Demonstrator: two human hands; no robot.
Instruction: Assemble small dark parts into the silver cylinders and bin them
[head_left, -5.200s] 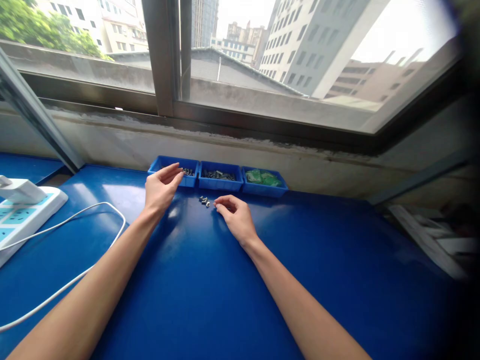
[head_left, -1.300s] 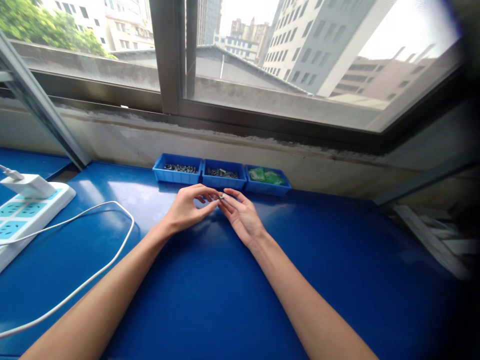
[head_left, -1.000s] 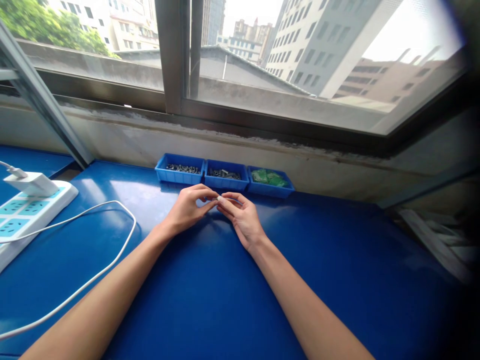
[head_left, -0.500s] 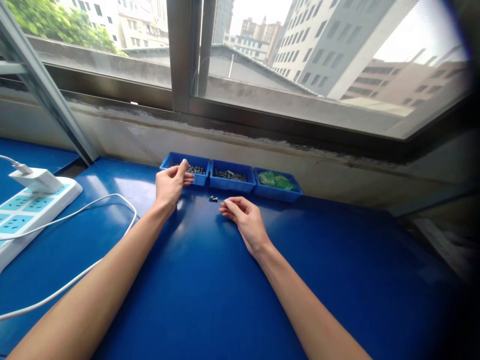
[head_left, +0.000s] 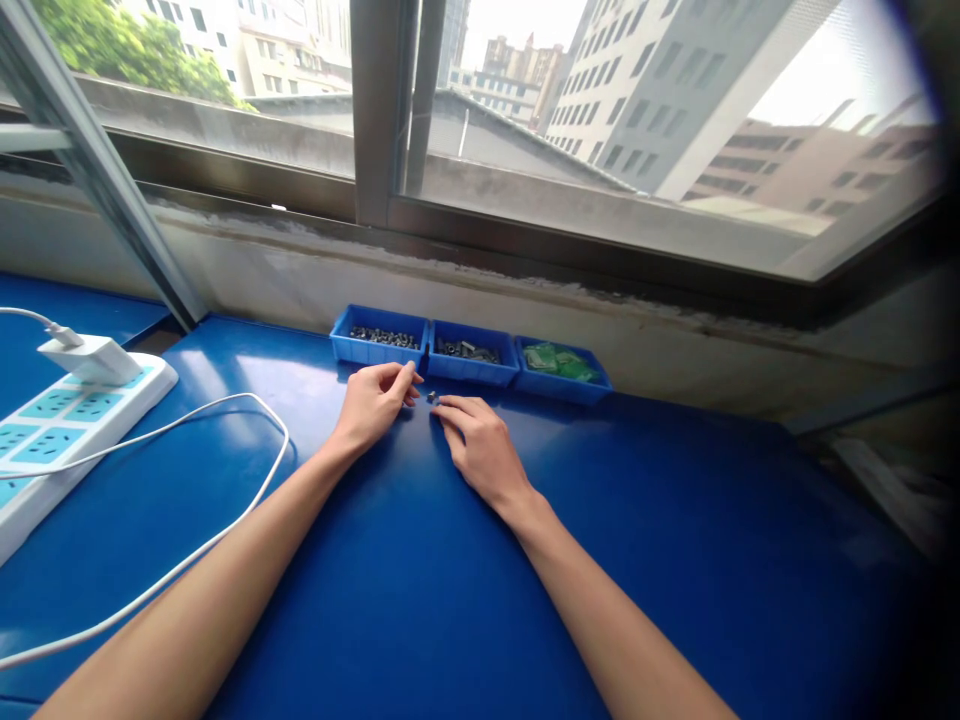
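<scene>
My left hand (head_left: pixel 379 405) is just in front of the left blue bin (head_left: pixel 367 350), above the table. Its thumb and fingertips are closed together; what they pinch, if anything, is too small to make out. Opposite it, my right hand (head_left: pixel 484 445) rests low over the table, its fingers stretched forward with the thumb apart. Its fingertips reach the small dark metal screws (head_left: pixel 432 397) on the tabletop, which lie between both hands. Whether the fingertips touch them is hard to see. Many small metal nuts or similar hardware (head_left: pixel 382 338) fill the left bin.
The middle blue bin (head_left: pixel 472 372) holds grey metal pieces (head_left: pixel 469 350); the right bin (head_left: pixel 562 388) holds green packets (head_left: pixel 559 361). At left, a white power strip (head_left: pixel 97 440) carries a plugged-in charger (head_left: pixel 90 358), and a white cable (head_left: pixel 255 500) loops across the blue table (head_left: pixel 450 600). A window stands behind.
My left hand has come out from over the left bin, moving right and nearer to the screws. My right hand's fingers have loosened from a pinch and shifted slightly left toward them.
</scene>
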